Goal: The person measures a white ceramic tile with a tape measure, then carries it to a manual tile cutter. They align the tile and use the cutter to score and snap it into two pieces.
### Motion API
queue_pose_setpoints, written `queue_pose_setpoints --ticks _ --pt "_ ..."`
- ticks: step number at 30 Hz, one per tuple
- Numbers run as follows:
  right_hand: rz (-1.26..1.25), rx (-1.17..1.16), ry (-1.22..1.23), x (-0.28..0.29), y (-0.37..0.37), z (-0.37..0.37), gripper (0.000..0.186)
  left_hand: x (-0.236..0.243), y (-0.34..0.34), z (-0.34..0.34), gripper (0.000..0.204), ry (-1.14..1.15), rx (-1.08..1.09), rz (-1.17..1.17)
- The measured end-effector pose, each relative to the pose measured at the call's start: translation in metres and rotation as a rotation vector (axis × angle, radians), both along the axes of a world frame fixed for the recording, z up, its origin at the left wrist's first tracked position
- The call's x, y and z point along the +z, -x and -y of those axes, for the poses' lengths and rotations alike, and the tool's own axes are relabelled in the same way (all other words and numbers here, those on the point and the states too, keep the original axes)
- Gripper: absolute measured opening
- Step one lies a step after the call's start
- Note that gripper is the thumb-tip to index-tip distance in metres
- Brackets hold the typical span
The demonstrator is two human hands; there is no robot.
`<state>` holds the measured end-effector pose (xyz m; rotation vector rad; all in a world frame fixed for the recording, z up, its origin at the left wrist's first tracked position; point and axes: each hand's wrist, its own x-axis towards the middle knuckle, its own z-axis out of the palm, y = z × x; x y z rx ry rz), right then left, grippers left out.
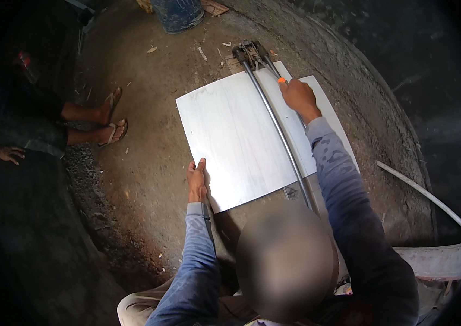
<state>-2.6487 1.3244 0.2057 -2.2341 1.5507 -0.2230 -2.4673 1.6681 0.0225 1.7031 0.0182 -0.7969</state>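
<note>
A large white tile with faint grey veining lies flat on a manual tile cutter, under its two long metal rails. My left hand grips the tile's near left edge, thumb on top and fingers underneath. My right hand is closed around the cutter's handle, above the rails toward the far end; an orange tip shows by the fingers. Right of the rails lies a white strip of tile, its far edge out of line with the larger part. My forearm partly hides the join there.
At the left, another person's sandalled feet stand on the rough concrete floor. A blue drum is at the far side. A pale pipe and a whitish basin-like container lie to the right, beside a low rough ledge.
</note>
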Motion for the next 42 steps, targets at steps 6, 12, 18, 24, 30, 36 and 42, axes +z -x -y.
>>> queue_pose_setpoints --ticks 6,12,18,24,30,36,42 --pt "0.183 0.050 -0.447 0.006 0.014 0.046 0.066 -0.016 -0.002 -0.005 0.053 -0.039 0.027 0.008" --pt "-0.055 -0.087 0.000 -0.094 0.105 0.039 0.058 -0.026 -0.008 -0.014 0.045 0.066 -0.062 -0.021" --pt "0.014 -0.107 -0.089 -0.161 0.151 0.009 0.056 -0.026 -0.009 -0.011 0.045 0.010 -0.031 -0.014" --pt "0.149 -0.275 -0.244 -0.153 0.148 0.003 0.060 -0.027 -0.008 -0.009 0.035 0.095 -0.031 -0.022" --pt "0.086 -0.326 -0.210 -0.147 0.148 0.002 0.062 -0.026 -0.008 -0.007 0.029 0.099 -0.020 -0.016" --pt "0.053 -0.343 -0.199 -0.146 0.174 -0.001 0.064 -0.024 -0.006 -0.005 0.029 0.078 -0.001 -0.015" --pt "0.021 -0.337 -0.147 -0.155 0.239 -0.003 0.064 -0.033 -0.010 -0.005 0.029 0.109 -0.041 -0.023"
